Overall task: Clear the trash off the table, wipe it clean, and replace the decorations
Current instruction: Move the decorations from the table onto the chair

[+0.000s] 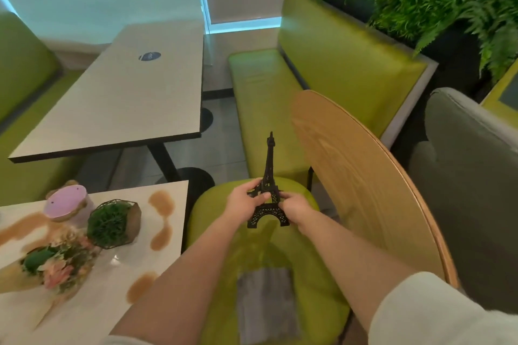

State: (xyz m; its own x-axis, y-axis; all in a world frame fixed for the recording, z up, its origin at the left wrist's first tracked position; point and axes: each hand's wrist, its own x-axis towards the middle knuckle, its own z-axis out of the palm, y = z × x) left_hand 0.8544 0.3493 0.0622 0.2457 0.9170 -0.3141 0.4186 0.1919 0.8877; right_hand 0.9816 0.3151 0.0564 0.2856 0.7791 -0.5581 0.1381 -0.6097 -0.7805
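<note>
You are holding the tower [268, 187] upright over the green chair seat [308, 283], off to the right of the table [92, 314]; your left hand [246, 199] is pinching its middle platform and your right hand [294, 206] is gripping one side of its lower part, so both grips are grasping the tower and neither is released.

The seat is looking rounded and padded, so if you are setting the tower down there its narrow feet may be tipping on the cushion; a fall toward the floor would likely be bending the thin spire. The grey cloth [266, 302] is lying on the same seat nearer you; dragging it out later could be knocking the tower over.

On the table, brown spills [161, 203] are lying around the plant [112, 224], the pink box [67, 202] and the bouquet [61, 263]; lifting those through the wet patches is risking smears on their bases; the bouquet's paper wrap would probably be soaking it up.
</note>
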